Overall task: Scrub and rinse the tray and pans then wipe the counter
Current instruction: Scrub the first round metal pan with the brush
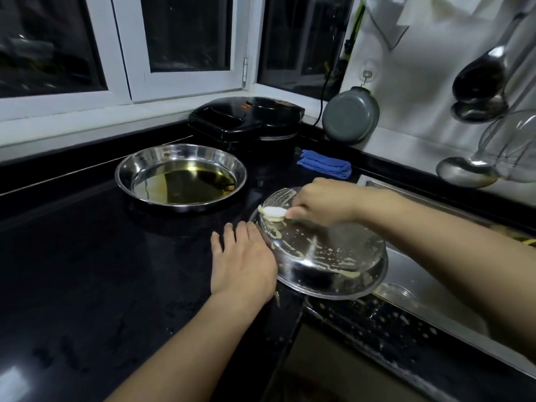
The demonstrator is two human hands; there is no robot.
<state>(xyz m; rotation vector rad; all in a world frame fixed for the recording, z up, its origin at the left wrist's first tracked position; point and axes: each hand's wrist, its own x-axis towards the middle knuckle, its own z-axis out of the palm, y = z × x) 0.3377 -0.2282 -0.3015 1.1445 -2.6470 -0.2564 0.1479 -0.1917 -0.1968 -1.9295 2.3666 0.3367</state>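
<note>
Scrubbing is under way at the edge of the black desk (87,256). Farthest left of the task's things, a steel tray (181,177) sits upright on the desk by itself, a pool of yellowish liquid in its bottom; it looks not yet washed, parked there to wait its turn. Next, the left hand (243,259) lies with straight fingers flat on the desk, its side pressed against the rim of the pan (322,256), likely to keep it from sliding away under the scrubbing. The pan lies upside down, tilted, half on the desk and half out over the sink (435,288), probably so the suds run off into the basin. Streaks and spots of pale foam cover its bottom. Above it, the right hand (322,203) has its grip closed on a brush (274,213), whose white, soapy head touches the pan's far left rim. Behind, a folded blue cloth (324,163) lies near the sink, handy for wiping later.
</note>
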